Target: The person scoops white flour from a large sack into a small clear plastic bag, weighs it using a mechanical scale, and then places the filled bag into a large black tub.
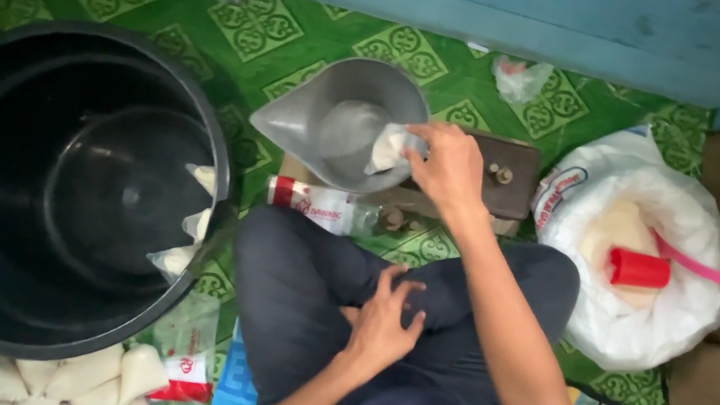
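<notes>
My right hand (449,165) reaches forward and holds a small clear plastic bag of white powder (389,148) over the rim of a grey metal scale pan (334,117). The pan sits on a brown balance scale (514,180) with small weights on it. My left hand (382,320) rests on my crossed legs in dark trousers, fingers loosely curled, holding nothing.
A big black plastic tub (59,193) stands at the left with small filled bags (192,228) on its rim. More filled white bags (37,373) lie below it. A white sack of powder (646,256) with a red scoop (640,269) sits at right. Green patterned floor mat (254,20), blue wall behind.
</notes>
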